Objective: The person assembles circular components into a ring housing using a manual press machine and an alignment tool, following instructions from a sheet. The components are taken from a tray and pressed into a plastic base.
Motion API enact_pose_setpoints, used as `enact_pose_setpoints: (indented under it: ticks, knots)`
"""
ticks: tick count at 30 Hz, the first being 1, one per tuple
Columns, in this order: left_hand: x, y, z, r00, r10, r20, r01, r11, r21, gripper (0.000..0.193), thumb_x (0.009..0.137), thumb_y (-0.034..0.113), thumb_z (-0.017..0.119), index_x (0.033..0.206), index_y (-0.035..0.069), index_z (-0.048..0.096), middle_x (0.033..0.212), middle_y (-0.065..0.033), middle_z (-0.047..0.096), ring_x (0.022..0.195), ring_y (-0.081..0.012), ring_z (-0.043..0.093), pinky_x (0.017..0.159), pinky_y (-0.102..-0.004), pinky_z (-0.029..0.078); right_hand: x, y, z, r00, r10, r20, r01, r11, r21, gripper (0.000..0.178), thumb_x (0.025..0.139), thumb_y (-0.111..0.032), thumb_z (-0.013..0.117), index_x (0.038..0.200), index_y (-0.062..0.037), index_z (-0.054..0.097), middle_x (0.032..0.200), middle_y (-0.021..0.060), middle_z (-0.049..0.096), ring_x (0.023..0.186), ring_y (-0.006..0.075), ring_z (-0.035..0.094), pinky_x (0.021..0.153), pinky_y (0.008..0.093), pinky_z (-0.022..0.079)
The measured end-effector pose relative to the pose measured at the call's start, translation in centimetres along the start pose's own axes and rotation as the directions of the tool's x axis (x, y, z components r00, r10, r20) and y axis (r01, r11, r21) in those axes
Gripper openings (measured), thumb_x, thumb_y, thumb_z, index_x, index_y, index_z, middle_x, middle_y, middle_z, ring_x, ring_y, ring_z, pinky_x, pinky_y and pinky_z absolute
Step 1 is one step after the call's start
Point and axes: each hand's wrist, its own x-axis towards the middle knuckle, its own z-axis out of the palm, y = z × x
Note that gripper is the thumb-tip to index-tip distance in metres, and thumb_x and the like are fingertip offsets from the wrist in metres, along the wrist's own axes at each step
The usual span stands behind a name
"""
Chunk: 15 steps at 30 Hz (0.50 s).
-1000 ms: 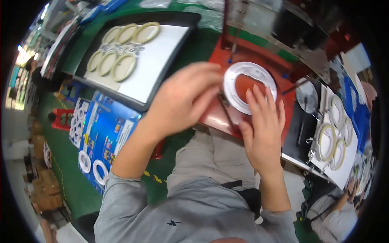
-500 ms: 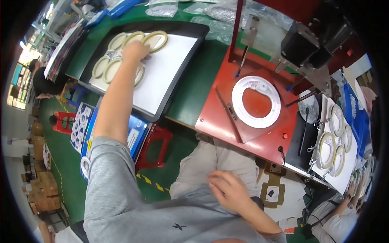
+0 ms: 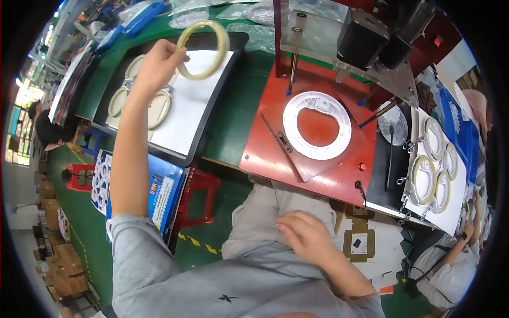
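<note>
My left hand (image 3: 158, 66) pinches a pale yellow ring (image 3: 222, 50) by its left edge, raised above a black tray (image 3: 198, 139) lined with white paper. Several similar rings lie in the tray, one of them a cream ring (image 3: 159, 109) partly behind my wrist. Over my lap rests my right hand (image 3: 306, 237), its fingers loosely bent and no object visible in it. A white ring-shaped part (image 3: 340, 130) lies flat on the red base (image 3: 260, 151) of a bench machine, in front of me.
Above the red base hang a clear plate (image 3: 313, 36) and a black block (image 3: 362, 38) on posts. At right, several rings sit on a white board (image 3: 455, 204) edged with metal clips. A red stool (image 3: 204, 196) stands below the green table (image 3: 233, 119).
My left hand has taken a ring from the tray and lifted it up, with its wrist turned. My right hand's fingers have drawn closer together over my lap. The view has shifted slightly.
</note>
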Motion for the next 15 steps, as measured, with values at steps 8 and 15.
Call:
enact_pose_setpoints:
  ticks: [8, 15]
  knots:
    - [-15.2, 10.3, 2.2, 0.829, 0.559, -0.017, -0.544, 0.799, -0.257, 0.022, 0.091, 0.000, 0.075, 0.110, -0.004, 0.065, 0.096, -0.0129, 0.070, 0.083, -0.0199, 0.067, 0.075, -0.0301, 0.053, 5.1, -2.6, -3.9, 0.980, -0.057, -0.190, 0.183, 0.628, 0.756, 0.058, 0.100, -0.017, 0.071, 0.148, 0.0031, 0.043, 0.145, 0.0136, 0.053, 0.122, 0.0226, 0.061, 0.107, 0.0406, 0.048]
    - [-21.5, 10.5, 7.6, 0.897, 0.346, 0.277, 0.063, 0.518, -0.853, 0.037, 0.095, -0.003, 0.069, 0.130, -0.008, 0.061, 0.113, -0.0139, 0.070, 0.098, -0.0194, 0.069, 0.086, -0.0307, 0.055, 4.8, -3.7, -6.6, 0.909, 0.373, -0.186, -0.073, 0.583, 0.809, 0.030, 0.102, -0.028, 0.072, 0.104, 0.0002, 0.061, 0.078, 0.0056, 0.067, 0.056, 0.0077, 0.057, 0.049, 0.0204, 0.043]
